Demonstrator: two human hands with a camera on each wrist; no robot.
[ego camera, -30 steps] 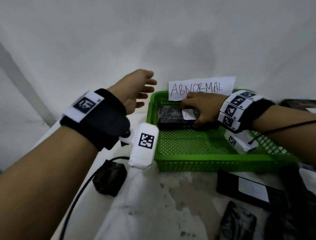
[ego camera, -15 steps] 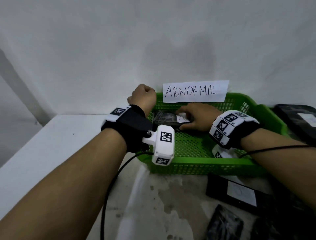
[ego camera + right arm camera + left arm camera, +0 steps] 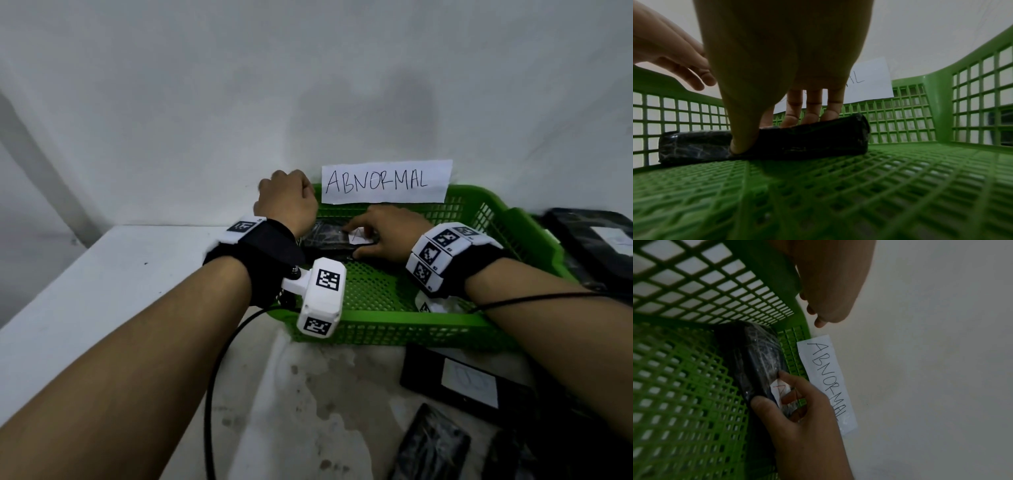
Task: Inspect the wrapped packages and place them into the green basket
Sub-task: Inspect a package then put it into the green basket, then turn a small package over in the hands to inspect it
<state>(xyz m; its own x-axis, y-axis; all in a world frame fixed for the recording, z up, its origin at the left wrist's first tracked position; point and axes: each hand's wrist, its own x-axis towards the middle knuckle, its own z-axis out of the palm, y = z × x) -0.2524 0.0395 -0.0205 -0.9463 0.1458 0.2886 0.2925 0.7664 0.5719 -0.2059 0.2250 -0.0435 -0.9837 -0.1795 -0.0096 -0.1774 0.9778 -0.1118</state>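
Observation:
The green basket (image 3: 376, 323) stands against the wall, with a paper label reading ABNORMAL (image 3: 385, 181) on its back rim. Inside, at the back left, lies a black wrapped package (image 3: 325, 236) with a small white tag. My right hand (image 3: 385, 233) grips it, thumb on the near side (image 3: 740, 142) and fingers over the far edge. The package (image 3: 807, 139) rests on the basket floor (image 3: 838, 186). My left hand (image 3: 287, 202) is curled over the basket's back left corner rim (image 3: 797, 288), fingers hanging outside by the wall.
More black wrapped packages lie on the table in front of the basket (image 3: 466, 380), lower down (image 3: 431, 445), and to its right (image 3: 596, 240). White tabletop (image 3: 102, 281) stretches to the left. A black cable (image 3: 212, 377) runs from my left wrist.
My left hand, raised and spread a second ago, has come down and curled over the basket's back left corner. My right hand has stayed on the package in the basket.

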